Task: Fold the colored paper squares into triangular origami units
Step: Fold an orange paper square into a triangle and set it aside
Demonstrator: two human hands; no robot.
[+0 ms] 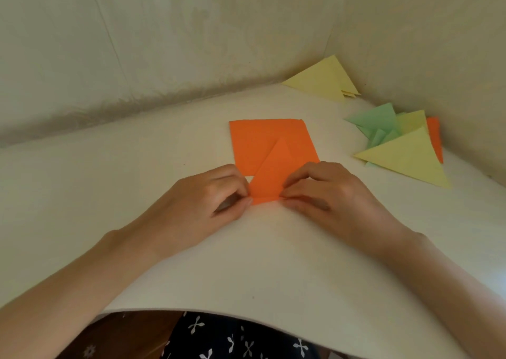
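An orange paper piece [269,178], partly folded into a narrow triangle, lies on the white table [246,262] over the near edge of a flat orange square [262,139]. My left hand [208,194] pinches the folded piece's lower left corner between thumb and fingertips. My right hand [325,191] pinches its lower right corner with curled fingers. The bottom edge of the piece shows a thin fold between the two hands.
Folded triangles lie at the right: a large yellow triangle [408,161] on top of green triangles [377,123], with an orange piece [435,136] behind. Another yellow triangle stack [325,79] sits in the far corner against the wall. The table's near edge curves above my lap.
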